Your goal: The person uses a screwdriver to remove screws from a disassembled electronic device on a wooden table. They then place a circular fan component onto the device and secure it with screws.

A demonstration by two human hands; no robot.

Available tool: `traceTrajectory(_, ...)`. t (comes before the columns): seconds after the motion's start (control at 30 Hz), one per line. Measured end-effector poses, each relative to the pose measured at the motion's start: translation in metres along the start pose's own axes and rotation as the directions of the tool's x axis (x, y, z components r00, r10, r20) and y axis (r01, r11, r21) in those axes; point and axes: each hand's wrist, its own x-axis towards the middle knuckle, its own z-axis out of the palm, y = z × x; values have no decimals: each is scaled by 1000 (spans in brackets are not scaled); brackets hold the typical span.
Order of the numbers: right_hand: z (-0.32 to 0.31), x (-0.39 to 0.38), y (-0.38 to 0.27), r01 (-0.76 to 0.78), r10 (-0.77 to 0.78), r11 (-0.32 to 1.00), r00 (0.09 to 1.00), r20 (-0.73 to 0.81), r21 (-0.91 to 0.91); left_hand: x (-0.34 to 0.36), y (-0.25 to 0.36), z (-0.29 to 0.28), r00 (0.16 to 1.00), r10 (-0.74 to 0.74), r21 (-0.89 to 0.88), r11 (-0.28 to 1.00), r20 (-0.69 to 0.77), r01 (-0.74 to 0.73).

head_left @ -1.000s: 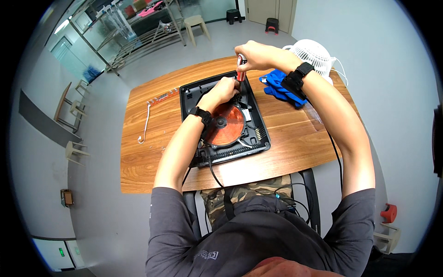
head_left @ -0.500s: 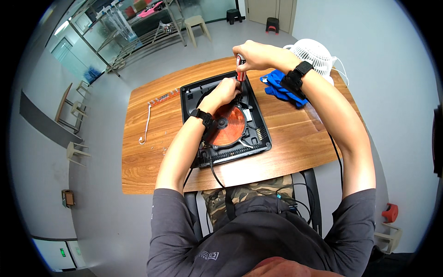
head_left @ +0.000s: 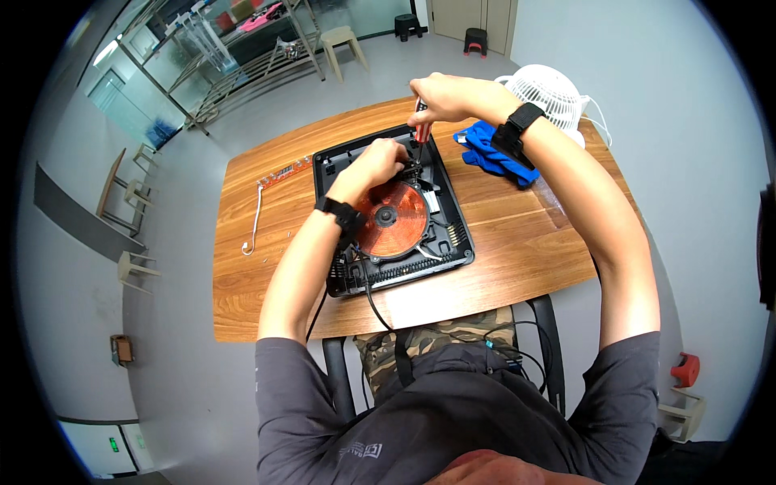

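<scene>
An opened induction cooker (head_left: 457,212) lies on the table, its black casing showing a round copper coil (head_left: 402,230). My right hand (head_left: 439,98) is closed around a screwdriver (head_left: 423,131) with a red and white striped handle. The screwdriver stands upright, its shaft pointing down into the far part of the casing; its tip is too small to make out. My left hand (head_left: 377,162) reaches over the far side of the coil, fingers curled together at dark parts beside the shaft. What those fingers grip, if anything, is hidden.
An orange circuit strip (head_left: 286,173) with a white cable (head_left: 255,222) lies left of the cooker. Blue cloth (head_left: 495,156) and a white fan (head_left: 546,95) are at the far right. A black cord (head_left: 373,304) runs off the table's near edge (head_left: 436,314).
My left hand has drawn back leftward from the screwdriver, baring its shaft and more of the coil. The casing has shifted slightly left. My right hand keeps its hold, nearly in place.
</scene>
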Motion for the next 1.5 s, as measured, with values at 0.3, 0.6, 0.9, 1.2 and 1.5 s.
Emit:
traceTrajectory(0.3, -7, 18, -10, -106, 107, 994, 981, 159, -12, -50, -7, -24, 997, -57, 44, 998, 54, 54)
traceTrajectory(0.6, -12, 20, -38, -74, 90, 988, 989, 116, -137, -49, -16, -14, 996, -67, 59, 996, 62, 63)
traceTrajectory(0.9, -9, 22, -20, -38, 46, 998, 990, 131, -58, -47, -14, -15, 988, -117, 20, 993, 101, 116)
traceTrajectory(1.2, -12, 25, -35, -125, 150, 967, 984, 99, -220, -44, -16, -11, 976, -192, -8, 981, 100, 194)
traceTrajectory(1.5, 8, 30, -17, 194, -196, 979, 980, -27, -66, -43, -8, -12, 966, -235, -16, 971, 108, 238)
